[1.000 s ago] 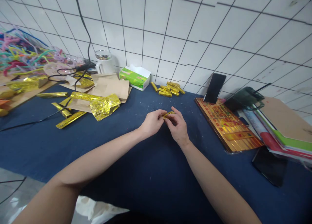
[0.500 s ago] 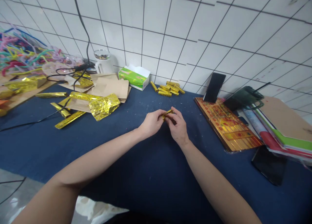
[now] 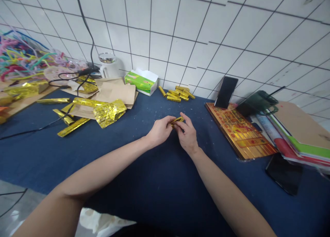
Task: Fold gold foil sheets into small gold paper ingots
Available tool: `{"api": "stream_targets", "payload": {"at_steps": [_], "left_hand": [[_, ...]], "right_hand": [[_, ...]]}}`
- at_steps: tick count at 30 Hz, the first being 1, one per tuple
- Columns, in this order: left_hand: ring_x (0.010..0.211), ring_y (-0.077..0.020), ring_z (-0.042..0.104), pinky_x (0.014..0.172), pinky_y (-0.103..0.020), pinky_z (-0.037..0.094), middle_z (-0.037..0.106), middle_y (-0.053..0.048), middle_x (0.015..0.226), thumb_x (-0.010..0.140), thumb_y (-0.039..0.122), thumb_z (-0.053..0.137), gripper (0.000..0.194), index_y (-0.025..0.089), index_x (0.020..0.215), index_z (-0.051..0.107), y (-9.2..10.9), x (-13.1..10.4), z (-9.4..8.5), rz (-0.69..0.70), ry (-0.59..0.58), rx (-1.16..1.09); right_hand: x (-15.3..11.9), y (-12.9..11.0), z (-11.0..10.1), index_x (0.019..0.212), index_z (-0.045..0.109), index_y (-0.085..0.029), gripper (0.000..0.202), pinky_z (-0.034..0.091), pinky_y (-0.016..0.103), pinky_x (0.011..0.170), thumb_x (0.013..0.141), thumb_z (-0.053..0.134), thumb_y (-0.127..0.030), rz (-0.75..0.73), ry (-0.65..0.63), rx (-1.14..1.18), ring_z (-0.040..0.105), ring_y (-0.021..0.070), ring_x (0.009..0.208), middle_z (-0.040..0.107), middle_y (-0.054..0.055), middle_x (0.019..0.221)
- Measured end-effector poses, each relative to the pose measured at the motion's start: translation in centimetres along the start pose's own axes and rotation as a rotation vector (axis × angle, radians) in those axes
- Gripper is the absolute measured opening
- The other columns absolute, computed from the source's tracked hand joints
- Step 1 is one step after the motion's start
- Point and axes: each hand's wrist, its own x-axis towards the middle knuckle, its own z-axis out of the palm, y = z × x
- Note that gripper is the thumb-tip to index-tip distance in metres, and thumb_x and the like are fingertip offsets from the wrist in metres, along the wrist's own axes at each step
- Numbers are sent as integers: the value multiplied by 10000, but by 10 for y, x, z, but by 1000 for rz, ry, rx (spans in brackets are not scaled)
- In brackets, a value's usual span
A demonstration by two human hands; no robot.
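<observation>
The right hand (image 3: 188,134) has shifted slightly, and with the left hand (image 3: 159,131) pinches narrow, shiny gold foil (image 3: 177,120).

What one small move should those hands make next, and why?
Probably roll the gold foil piece a little tighter: the left hand and right hand both pinch it, and it seems less neatly rounded than the gold foil rolls piled beyond them.

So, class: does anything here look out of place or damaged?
The gold foil sheet looks wrinkled and askew, partly over brown paper. A black cable trails across a gold strip. Pale specks dot the blue cloth like scattered debris. The gold piece between the left hand and right hand is too small to judge.
</observation>
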Motion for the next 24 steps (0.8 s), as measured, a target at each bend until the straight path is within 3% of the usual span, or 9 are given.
{"api": "stream_targets", "payload": {"at_steps": [10, 13, 17, 24], "left_hand": [[892, -161, 602, 782, -280, 474, 637, -45, 998, 774, 114, 443, 314, 173, 1064, 547, 6, -4, 3, 8, -32, 13], [898, -153, 599, 799, -283, 470, 636, -40, 998, 767, 103, 447, 314, 176, 1055, 545, 2, -3, 4, 12, -11, -29], [920, -146, 590, 822, -282, 459, 629, -45, 1013, 753, 62, 432, 333, 164, 1051, 538, -2, 0, 2, 22, 16, -63], [879, -141, 592, 777, -270, 468, 630, -53, 986, 743, 90, 475, 297, 151, 1023, 553, 0, 3, -5, 6, 34, -65]], "right_hand": [[-1, -1, 2, 955, 585, -213, 192, 469, 398, 830, 781, 525, -270, 122, 81, 124, 553, 210, 977, 504, 97, 1179], [-1, 0, 4, 1084, 503, -217, 352, 504, 371, 752, 746, 568, -285, 207, 92, 236, 588, 187, 872, 490, 106, 1198], [1, 4, 6, 1216, 385, -196, 562, 510, 348, 738, 710, 609, -295, 313, 95, 379, 605, 164, 774, 582, 86, 1033], [5, 11, 6, 1070, 479, -192, 444, 498, 346, 754, 671, 643, -294, 344, 115, 429, 608, 167, 790, 589, 59, 975]]}}
